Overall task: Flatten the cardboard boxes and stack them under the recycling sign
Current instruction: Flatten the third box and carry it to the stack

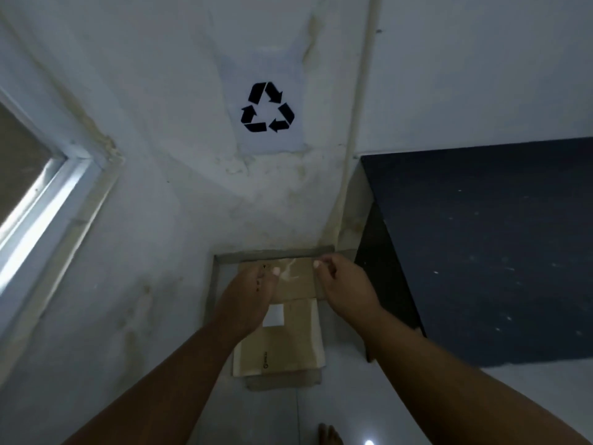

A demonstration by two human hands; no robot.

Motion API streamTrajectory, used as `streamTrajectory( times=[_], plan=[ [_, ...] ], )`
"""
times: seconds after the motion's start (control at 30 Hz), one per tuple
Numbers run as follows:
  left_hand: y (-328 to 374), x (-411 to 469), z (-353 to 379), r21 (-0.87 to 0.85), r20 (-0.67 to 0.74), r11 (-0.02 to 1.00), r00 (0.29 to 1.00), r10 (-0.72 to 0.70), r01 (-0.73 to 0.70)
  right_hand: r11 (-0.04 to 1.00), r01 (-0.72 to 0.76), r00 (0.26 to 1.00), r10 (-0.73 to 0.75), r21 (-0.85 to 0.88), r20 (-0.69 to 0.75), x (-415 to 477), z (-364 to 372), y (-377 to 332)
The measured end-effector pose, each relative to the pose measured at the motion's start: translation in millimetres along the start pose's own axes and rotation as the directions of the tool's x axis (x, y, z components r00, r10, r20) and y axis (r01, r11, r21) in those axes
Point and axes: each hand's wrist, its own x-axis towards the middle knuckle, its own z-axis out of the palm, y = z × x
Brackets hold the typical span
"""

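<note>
A black recycling sign (267,107) on a pale sheet is stuck to the wall. Straight below it, on the floor against the wall, lies a stack of flattened cardboard boxes (298,342). A smaller flat brown cardboard piece (296,281) is on top at the wall end. My left hand (247,300) grips its left side, thumb on top. My right hand (346,287) grips its right edge. A white label shows on the lower cardboard between my hands.
A dark speckled countertop (481,245) juts out on the right, close to the stack. A window frame (54,200) is on the left wall. A pipe (359,123) runs down the wall. My bare foot (329,435) stands on the glossy floor tiles.
</note>
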Motion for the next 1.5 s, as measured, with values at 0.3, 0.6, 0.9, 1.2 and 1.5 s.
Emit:
streamTrajectory(
  times=[0.3, 0.6, 0.9, 1.2, 1.5],
  plan=[
    [36.9, -80.6, 11.6, 0.071, 0.100, 0.982, 0.980, 0.170, -0.177, 0.996, -0.068, 0.997, 0.066, -0.052, -0.043, -120.5, -68.2, 14.4],
    [101.4, -129.7, 68.0, 0.048, 0.153, 0.952, 0.944, 0.291, -0.301, 0.994, -0.101, 0.980, 0.093, -0.035, -0.177, -191.0, -148.1, 61.8],
    [208.9, -146.4, 184.0, 0.089, 0.170, 0.915, 0.912, 0.374, -0.393, 0.992, -0.119, 0.956, 0.106, -0.031, -0.275, -209.8, -273.0, 156.0],
    [333.6, -146.7, 297.2, 0.057, 0.205, 0.903, 0.890, 0.407, -0.425, 0.989, -0.137, 0.933, 0.110, -0.054, -0.343, -201.6, -409.2, 243.7],
    [429.9, -94.9, 371.7, 0.048, 0.189, 0.880, 0.869, 0.456, -0.472, 0.991, -0.132, 0.918, 0.112, -0.026, -0.380, -142.6, -509.5, 303.0]
  ],
)
